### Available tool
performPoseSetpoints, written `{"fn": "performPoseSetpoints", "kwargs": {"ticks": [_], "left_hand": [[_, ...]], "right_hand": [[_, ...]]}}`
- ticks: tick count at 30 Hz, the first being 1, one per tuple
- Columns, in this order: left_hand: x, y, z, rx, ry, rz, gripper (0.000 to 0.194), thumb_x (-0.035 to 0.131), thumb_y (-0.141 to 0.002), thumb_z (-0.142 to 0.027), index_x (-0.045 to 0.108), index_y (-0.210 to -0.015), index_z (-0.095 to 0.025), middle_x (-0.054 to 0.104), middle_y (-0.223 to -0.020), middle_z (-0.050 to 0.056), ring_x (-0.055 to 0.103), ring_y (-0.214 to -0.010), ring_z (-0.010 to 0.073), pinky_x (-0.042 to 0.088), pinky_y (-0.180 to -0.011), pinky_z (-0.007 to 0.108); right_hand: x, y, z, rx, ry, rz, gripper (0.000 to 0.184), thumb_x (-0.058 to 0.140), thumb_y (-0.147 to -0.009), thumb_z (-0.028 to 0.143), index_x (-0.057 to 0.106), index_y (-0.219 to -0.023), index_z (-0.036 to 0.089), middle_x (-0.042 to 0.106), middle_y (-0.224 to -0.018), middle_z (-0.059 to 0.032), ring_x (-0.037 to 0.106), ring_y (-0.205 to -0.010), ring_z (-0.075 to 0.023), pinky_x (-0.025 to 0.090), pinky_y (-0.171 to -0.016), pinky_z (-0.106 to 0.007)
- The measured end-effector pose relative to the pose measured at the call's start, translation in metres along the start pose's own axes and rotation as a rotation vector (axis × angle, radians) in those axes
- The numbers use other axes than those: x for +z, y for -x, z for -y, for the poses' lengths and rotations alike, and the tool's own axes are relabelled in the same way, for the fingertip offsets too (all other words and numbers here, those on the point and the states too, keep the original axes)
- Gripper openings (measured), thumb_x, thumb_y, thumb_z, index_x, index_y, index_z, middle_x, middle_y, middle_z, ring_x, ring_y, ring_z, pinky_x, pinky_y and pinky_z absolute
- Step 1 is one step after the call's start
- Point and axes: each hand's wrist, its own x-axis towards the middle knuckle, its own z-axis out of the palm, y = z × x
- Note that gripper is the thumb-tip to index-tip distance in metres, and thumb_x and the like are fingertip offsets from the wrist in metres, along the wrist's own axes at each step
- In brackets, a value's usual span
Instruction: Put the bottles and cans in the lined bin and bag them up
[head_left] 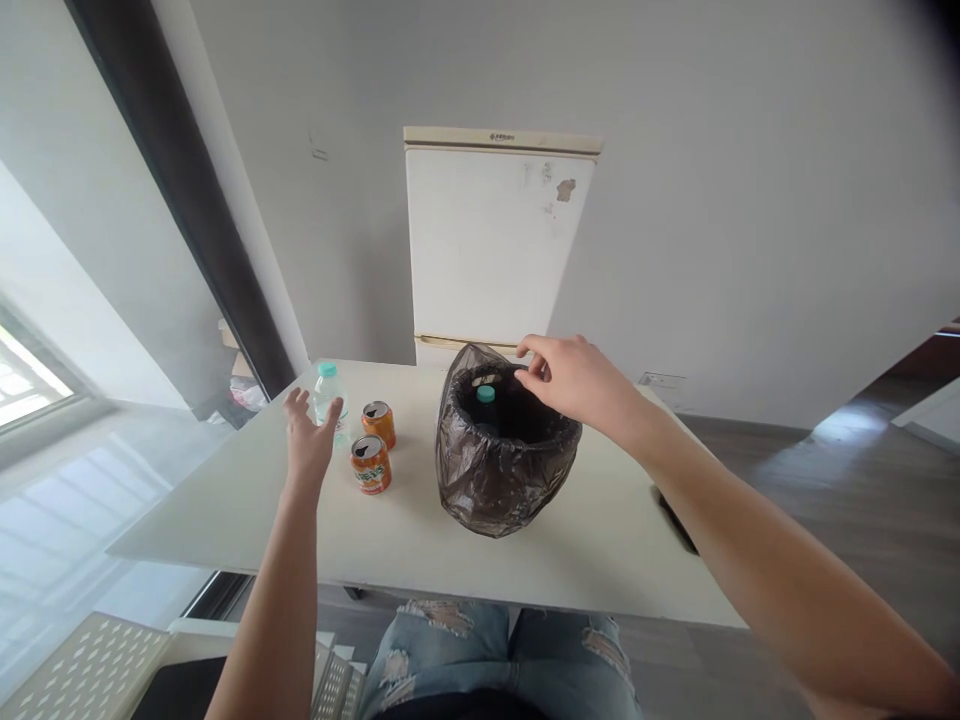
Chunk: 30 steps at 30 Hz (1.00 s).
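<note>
My left hand (309,440) is raised with fingers and thumb apart, in front of a clear plastic bottle (328,385) with a teal cap; whether it touches the bottle I cannot tell. Two opened orange soda cans, a nearer one (370,466) and a farther one (379,424), stand upright just right of that hand. Over the right back rim of a bin lined with a dark plastic bag (502,490) hovers my right hand (574,378), its fingers bent, a gap between thumb and forefinger, nothing seen in them. Inside the bin shows another teal-capped bottle (487,396), its lower part hidden.
All of this stands on a white table (405,550). Behind it is a white fridge (495,240) against a grey wall. A dark flat object (677,520) lies at the table's right edge, partly behind my right arm. A perforated plastic basket (94,665) is at lower left.
</note>
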Motion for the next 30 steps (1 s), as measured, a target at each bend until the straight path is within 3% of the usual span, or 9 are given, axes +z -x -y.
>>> {"fn": "performPoseSetpoints", "kwargs": {"ticks": [3, 5, 9, 13, 16, 19, 24, 27, 30], "left_hand": [[0.009, -0.012, 0.007, -0.019, -0.121, -0.04, 0.107, 0.085, -0.073, -0.059, 0.033, -0.158, -0.018, 0.047, -0.16, 0.023, 0.044, -0.149, 0.0408, 0.04, -0.119, 0.056], [0.014, -0.019, 0.017, -0.061, -0.131, -0.012, 0.108, 0.086, -0.072, -0.056, 0.033, -0.157, -0.017, 0.051, -0.156, 0.022, 0.05, -0.144, 0.0387, 0.044, -0.115, 0.053], [0.022, -0.025, 0.041, -0.092, -0.189, 0.095, 0.076, 0.082, -0.078, -0.046, 0.053, -0.141, -0.015, 0.065, -0.135, 0.018, 0.065, -0.123, 0.0317, 0.051, -0.105, 0.046], [0.018, -0.024, 0.04, -0.043, -0.257, -0.036, 0.065, 0.077, -0.08, -0.046, 0.062, -0.132, -0.01, 0.064, -0.128, 0.018, 0.065, -0.115, 0.031, 0.051, -0.105, 0.048], [0.006, -0.017, 0.004, 0.071, -0.174, -0.207, 0.067, 0.079, -0.079, -0.046, 0.063, -0.136, -0.013, 0.064, -0.128, 0.015, 0.065, -0.115, 0.0284, 0.054, -0.103, 0.046], [-0.007, 0.007, -0.057, 0.262, -0.079, -0.301, 0.068, 0.083, -0.078, -0.042, 0.064, -0.139, -0.019, 0.063, -0.13, 0.012, 0.063, -0.12, 0.0278, 0.058, -0.099, 0.043], [-0.008, 0.091, -0.154, 0.601, -0.057, -0.105, 0.058, 0.085, -0.08, -0.036, 0.069, -0.134, -0.023, 0.069, -0.123, 0.009, 0.066, -0.114, 0.0271, 0.059, -0.098, 0.043], [0.001, 0.137, -0.182, 0.742, -0.032, -0.052, 0.056, 0.083, -0.085, -0.025, 0.066, -0.139, -0.026, 0.069, -0.124, 0.01, 0.068, -0.114, 0.0254, 0.059, -0.096, 0.038], [0.01, 0.159, -0.19, 0.768, 0.008, -0.001, 0.06, 0.081, -0.087, -0.023, 0.062, -0.143, -0.028, 0.069, -0.124, 0.01, 0.069, -0.112, 0.025, 0.059, -0.094, 0.038]], "right_hand": [[-0.005, 0.021, -0.001, 0.006, -0.014, -0.045, 0.021, 0.061, -0.097, 0.033, 0.07, -0.115, 0.026, 0.078, -0.089, -0.0013, 0.069, -0.073, -0.0174, 0.047, -0.066, -0.029], [-0.007, 0.033, -0.001, 0.004, -0.018, -0.057, 0.019, 0.061, -0.097, 0.033, 0.071, -0.111, 0.026, 0.078, -0.086, -0.0003, 0.069, -0.07, -0.0167, 0.048, -0.065, -0.03], [-0.01, 0.053, -0.002, 0.003, -0.048, -0.044, 0.019, 0.06, -0.097, 0.034, 0.072, -0.11, 0.026, 0.078, -0.085, 0.0005, 0.067, -0.062, -0.0154, 0.048, -0.061, -0.029], [-0.008, 0.061, -0.007, 0.023, -0.072, -0.061, 0.02, 0.059, -0.097, 0.035, 0.073, -0.109, 0.026, 0.078, -0.086, -0.0001, 0.064, -0.056, -0.0142, 0.046, -0.057, -0.029], [-0.007, 0.063, -0.008, 0.021, -0.124, -0.076, 0.021, 0.058, -0.099, 0.036, 0.073, -0.111, 0.027, 0.077, -0.085, 0.0001, 0.061, -0.055, -0.0135, 0.046, -0.058, -0.029], [-0.008, 0.064, 0.001, -0.04, -0.256, -0.099, 0.029, 0.06, -0.101, 0.042, 0.07, -0.124, 0.029, 0.075, -0.085, -0.0003, 0.063, -0.062, -0.0151, 0.049, -0.062, -0.029], [-0.015, 0.07, 0.032, -0.19, -0.425, -0.176, 0.064, 0.066, -0.098, 0.053, 0.045, -0.156, 0.032, 0.068, -0.087, 0.0005, 0.06, -0.072, -0.0162, 0.051, -0.067, -0.03], [-0.021, 0.074, 0.044, -0.233, -0.431, -0.183, 0.045, 0.06, -0.102, 0.052, 0.057, -0.141, 0.03, 0.06, -0.078, 0.0023, 0.053, -0.065, -0.0141, 0.045, -0.061, -0.028], [-0.027, 0.075, 0.048, -0.242, -0.436, -0.215, 0.032, 0.059, -0.103, 0.052, 0.064, -0.124, 0.028, 0.058, -0.077, 0.002, 0.051, -0.064, -0.0136, 0.042, -0.058, -0.028]]}}
